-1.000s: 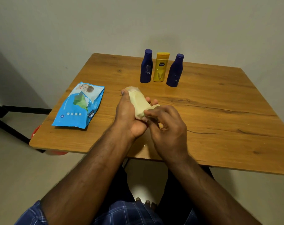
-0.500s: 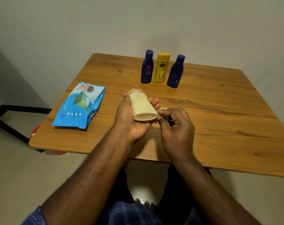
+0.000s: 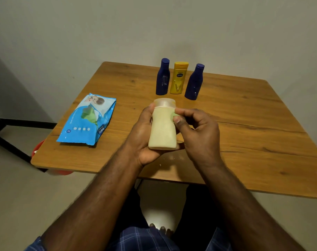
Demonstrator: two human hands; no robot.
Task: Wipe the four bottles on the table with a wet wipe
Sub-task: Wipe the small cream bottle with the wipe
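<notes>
Head view, the only one: left hand (image 3: 145, 136) cradles the cream bottle (image 3: 163, 129) from below and from its left side, fingers curled round the body, thumb up near the translucent cap (image 3: 164, 102). Bottle is held above the table (image 3: 244, 127), over the middle of the near edge, cap pointing toward the far edge, base toward the person. It touches no surface, only the two hands.

Right hand (image 3: 199, 131) sits against the bottle's right side, thumb and forefinger pressed together on a small bunched piece of pale greenish material (image 3: 174, 115), which looks like the wet wipe; it is too small to tell for sure. That pinch touches the bottle's upper right shoulder, just below the cap.

Near the far edge three bottles stand upright in a row, close together: left blue bottle (image 3: 162, 77), yellow bottle (image 3: 179, 77) in the middle, right blue bottle (image 3: 193, 82) slightly nearer the person.

Blue wipes pack (image 3: 88, 120) lies flat by the left edge, well apart from the hands.

A few pale specks on the wood by the near edge under the hands.
</notes>
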